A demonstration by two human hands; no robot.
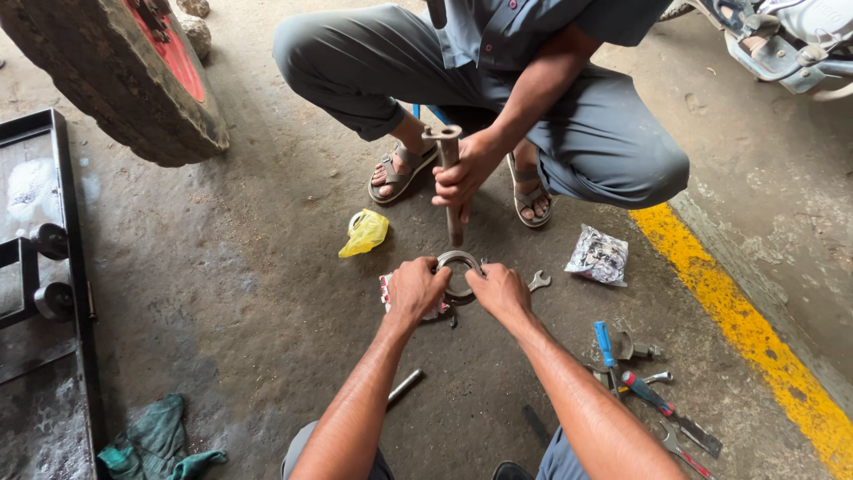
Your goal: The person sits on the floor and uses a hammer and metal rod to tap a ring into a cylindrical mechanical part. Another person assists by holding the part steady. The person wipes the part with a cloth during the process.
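Both your hands clamp the metal ring (458,271) flat on the floor (267,293), left hand (416,289) and right hand (499,289) gripping opposite rims. Just beyond the ring, a co-worker's hand (462,173) stands a steel shaft (450,182) upright. The ring looks heavy, rigid, greasy; hold the outer edges.

Floor (267,302): you are looking down at bare, stained grey concrete, dusty and rough, darker in patches.
Painted line (755,338): a worn yellow stripe runs on your right, from mid-scene toward the near right corner.
Far left: a big worn tyre (107,80) with a red hub leans into view; stones (195,27) lie behind it.
Left edge: a black metal frame (53,293) with small wheels lies on the floor.
Near left: a crumpled green rag (155,440).
Far right: part of a motorbike (782,44).
Light: soft, even daylight, no hard shadows.
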